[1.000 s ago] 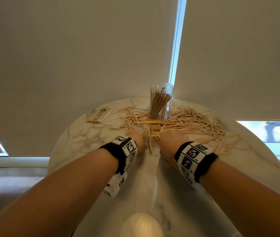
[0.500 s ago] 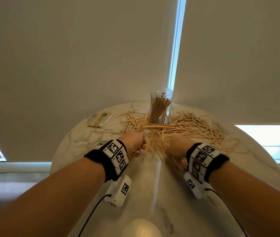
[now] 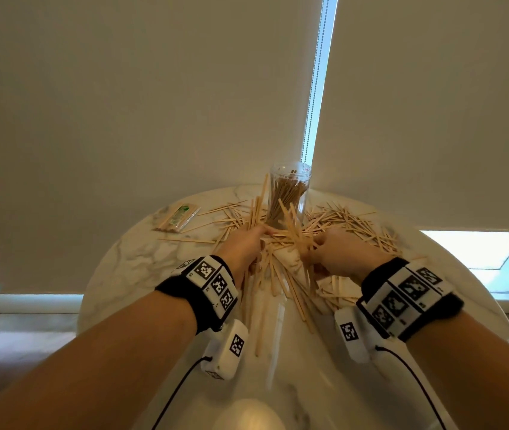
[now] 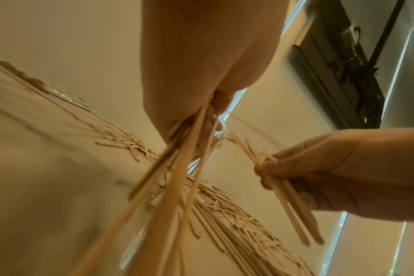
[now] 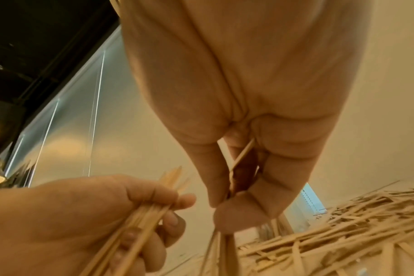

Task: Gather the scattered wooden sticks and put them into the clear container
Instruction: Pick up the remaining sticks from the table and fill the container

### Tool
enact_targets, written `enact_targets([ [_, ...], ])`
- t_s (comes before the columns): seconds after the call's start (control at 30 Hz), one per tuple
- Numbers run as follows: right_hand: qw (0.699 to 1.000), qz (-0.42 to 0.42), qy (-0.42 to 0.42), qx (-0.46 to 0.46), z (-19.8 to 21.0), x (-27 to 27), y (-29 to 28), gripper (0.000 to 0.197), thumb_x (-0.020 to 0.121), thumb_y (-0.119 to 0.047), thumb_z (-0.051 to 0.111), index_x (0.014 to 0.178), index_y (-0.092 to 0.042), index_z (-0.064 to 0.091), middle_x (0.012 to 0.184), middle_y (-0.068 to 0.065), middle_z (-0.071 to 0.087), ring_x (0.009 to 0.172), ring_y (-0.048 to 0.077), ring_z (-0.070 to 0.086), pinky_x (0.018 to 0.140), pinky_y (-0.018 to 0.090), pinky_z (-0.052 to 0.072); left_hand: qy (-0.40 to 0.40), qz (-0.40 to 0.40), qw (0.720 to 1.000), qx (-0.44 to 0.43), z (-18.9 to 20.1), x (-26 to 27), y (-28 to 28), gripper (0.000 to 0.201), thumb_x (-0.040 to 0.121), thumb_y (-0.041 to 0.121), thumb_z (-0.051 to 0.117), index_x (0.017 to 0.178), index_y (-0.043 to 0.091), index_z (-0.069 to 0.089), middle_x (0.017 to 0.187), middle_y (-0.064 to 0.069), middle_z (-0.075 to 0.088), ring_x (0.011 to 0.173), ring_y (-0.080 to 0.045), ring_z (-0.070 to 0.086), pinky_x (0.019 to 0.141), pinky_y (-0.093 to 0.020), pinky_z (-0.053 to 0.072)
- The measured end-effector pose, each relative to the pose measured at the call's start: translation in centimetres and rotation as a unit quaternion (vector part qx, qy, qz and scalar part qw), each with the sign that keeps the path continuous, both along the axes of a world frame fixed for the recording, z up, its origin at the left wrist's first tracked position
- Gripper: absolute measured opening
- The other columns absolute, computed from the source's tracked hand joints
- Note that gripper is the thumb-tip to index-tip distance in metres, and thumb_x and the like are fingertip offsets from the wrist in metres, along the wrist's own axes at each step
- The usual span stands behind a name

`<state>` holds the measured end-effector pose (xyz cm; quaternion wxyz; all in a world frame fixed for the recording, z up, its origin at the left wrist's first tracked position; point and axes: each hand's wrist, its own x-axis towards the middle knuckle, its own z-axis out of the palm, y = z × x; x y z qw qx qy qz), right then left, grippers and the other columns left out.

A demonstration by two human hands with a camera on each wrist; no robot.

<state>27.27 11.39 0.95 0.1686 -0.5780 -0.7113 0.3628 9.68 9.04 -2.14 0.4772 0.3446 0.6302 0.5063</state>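
A clear cylindrical container (image 3: pixel 288 193), partly filled with upright wooden sticks, stands at the far middle of the round marble table (image 3: pixel 129 259). Loose sticks (image 3: pixel 355 225) lie scattered around it, mostly to the right. My left hand (image 3: pixel 247 246) grips a bunch of sticks (image 4: pixel 177 177) just in front of the container, their ends fanning up and down. My right hand (image 3: pixel 337 249) grips a second bunch (image 3: pixel 296 234) beside it. In the right wrist view the right hand (image 5: pixel 236 186) pinches sticks between thumb and fingers, and the left hand (image 5: pixel 106 214) holds its bundle.
A sealed packet (image 3: pixel 178 217) of sticks with a green label lies at the table's far left. Roller blinds hang close behind the table, with a bead chain (image 3: pixel 315 88) between them. Bare marble stretches between my forearms up to the near edge.
Both hands have closed on bunches of sticks and risen off the table, moving forward toward the container. Sticks now trail down from both fists.
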Motion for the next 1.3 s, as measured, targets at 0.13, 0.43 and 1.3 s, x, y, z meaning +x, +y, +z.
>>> enact_targets([
  [0.13, 0.995, -0.012, 0.089, 0.034, 0.8, -0.6, -0.1, 0.014, 0.096, -0.017, 0.065, 0.092, -0.006, 0.073, 0.084, 0.011, 0.076, 0.075, 0.021, 0.076, 0.077, 0.039, 0.063, -0.047, -0.020, 0.999, -0.001, 0.4, 0.6, -0.4, 0.027, 0.098, 0.033, 0.053, 0.117, 0.016, 0.063, 0.082, -0.003, 0.046, 0.047, -0.010, 0.033, 0.040, -0.023, 0.028],
  [0.43, 0.991, 0.081, -0.031, 0.098, 0.8, -3.9, -1.6, 0.019, 0.099, -0.012, 0.052, 0.106, -0.003, 0.068, 0.085, 0.010, 0.074, 0.075, 0.019, 0.074, 0.073, 0.033, 0.063, 0.009, -0.080, 0.993, 0.080, 0.3, 1.9, -0.1, 0.036, 0.099, 0.049, 0.056, 0.105, 0.016, 0.069, 0.097, -0.015, 0.074, 0.084, -0.034, 0.073, 0.082, -0.054, 0.060],
  [1.3, 0.975, 0.114, -0.161, 0.101, 0.1, -3.1, -2.9, 0.019, 0.093, -0.008, 0.060, 0.084, -0.009, 0.077, 0.077, 0.001, 0.076, 0.065, 0.010, 0.069, 0.065, 0.024, 0.060, -0.189, 0.130, 0.927, 0.295, 4.0, -1.7, 0.8, 0.028, 0.104, 0.041, 0.046, 0.089, 0.017, 0.045, 0.059, 0.007, 0.038, 0.047, -0.008, 0.034, 0.047, -0.025, 0.039],
])
